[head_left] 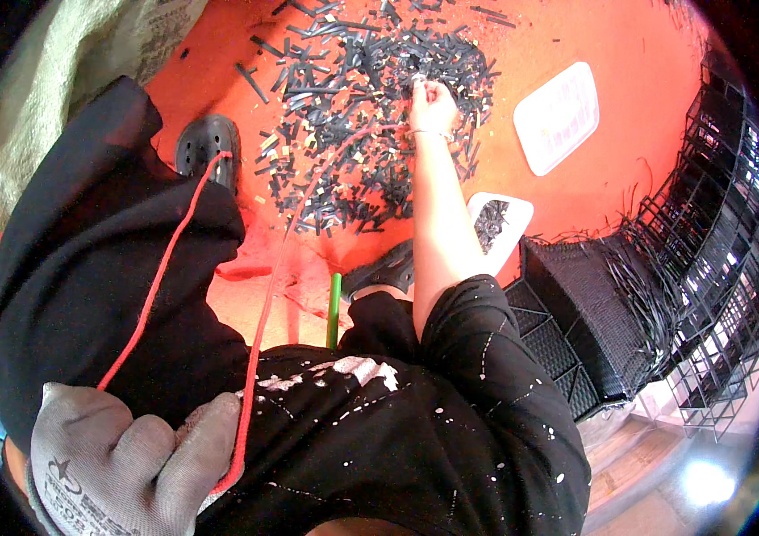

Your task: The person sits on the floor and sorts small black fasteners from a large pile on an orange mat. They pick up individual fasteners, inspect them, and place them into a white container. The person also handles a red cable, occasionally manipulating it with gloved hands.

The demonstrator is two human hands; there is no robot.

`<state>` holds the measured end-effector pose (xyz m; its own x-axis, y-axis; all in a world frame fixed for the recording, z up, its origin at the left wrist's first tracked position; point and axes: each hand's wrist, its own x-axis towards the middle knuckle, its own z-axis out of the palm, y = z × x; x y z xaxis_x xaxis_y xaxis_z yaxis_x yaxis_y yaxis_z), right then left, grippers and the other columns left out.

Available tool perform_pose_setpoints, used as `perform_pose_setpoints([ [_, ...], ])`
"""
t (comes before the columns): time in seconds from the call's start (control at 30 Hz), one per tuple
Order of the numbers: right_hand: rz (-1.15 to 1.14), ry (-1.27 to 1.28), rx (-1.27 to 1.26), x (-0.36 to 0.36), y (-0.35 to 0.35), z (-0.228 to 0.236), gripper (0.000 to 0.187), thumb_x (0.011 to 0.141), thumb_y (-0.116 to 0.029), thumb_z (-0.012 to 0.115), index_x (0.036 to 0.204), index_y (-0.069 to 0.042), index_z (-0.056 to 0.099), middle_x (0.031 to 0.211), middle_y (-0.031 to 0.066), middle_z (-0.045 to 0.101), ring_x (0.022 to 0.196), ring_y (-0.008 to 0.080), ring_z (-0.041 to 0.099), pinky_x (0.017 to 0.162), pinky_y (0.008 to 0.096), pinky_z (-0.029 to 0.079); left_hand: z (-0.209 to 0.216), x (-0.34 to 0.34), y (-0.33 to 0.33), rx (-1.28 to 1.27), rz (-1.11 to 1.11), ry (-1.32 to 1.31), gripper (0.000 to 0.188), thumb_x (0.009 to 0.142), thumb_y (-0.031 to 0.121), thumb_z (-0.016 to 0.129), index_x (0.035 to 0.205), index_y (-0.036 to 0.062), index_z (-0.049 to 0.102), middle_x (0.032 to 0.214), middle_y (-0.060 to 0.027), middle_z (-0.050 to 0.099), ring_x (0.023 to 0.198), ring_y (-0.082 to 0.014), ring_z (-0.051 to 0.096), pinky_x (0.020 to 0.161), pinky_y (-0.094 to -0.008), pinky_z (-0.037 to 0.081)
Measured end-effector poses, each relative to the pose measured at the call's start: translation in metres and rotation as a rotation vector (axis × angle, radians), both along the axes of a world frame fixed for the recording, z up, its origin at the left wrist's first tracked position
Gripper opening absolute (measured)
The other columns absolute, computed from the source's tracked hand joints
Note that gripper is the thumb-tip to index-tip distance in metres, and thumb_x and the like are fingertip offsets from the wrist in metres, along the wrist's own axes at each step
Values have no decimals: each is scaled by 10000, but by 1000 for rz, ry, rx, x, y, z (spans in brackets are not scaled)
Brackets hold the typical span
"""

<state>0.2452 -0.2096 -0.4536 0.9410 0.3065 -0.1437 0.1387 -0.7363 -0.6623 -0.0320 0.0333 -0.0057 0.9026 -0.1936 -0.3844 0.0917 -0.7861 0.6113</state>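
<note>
My bare right hand [434, 109] reaches out to a scattered heap of short black strips [371, 71]. Its fingertips are pinched together at the heap, around something small and pale that I cannot make out. In a grey knit glove, my left hand [125, 460] is held close at the lower left, its fingers curled. Whether it grips anything is hidden. A red cord [259, 330] runs from beside that glove up towards my right wrist. Another red length [158, 281] passes behind the glove and reaches up over my dark clog [208, 147].
A white tray [587, 114] lies on the red floor [638, 54] to the right. Nearer stands a white container [513, 214] holding black pieces. Black woven panels [598, 304] and wire frames [710, 205] fill the right side. A pale sack [67, 80] is at the upper left.
</note>
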Motion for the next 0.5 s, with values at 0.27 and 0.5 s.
perform_pose_setpoints([
  [0.27, -289, 551, 689, 31, -10, 63, 188, 896, -192, 634, 991, -37, 585, 784, 46, 644, 618, 114, 592, 517, 222, 458, 5, 3, -7, 53, -33, -13, 457, 485, 165, 725, 930, 60, 702, 554, 23, 368, 467, -181, 441, 484, -359, 360],
  [0.5, -376, 409, 739, 27, -43, 152, 157, 879, -182, 652, 997, -79, 640, 838, 6, 669, 758, 94, 627, 631, 231, 453, 22, -4, -16, 14, -48, -78, 382, 594, 205, 741, 954, 85, 690, 555, -1, 417, 479, -219, 432, 497, -372, 340],
])
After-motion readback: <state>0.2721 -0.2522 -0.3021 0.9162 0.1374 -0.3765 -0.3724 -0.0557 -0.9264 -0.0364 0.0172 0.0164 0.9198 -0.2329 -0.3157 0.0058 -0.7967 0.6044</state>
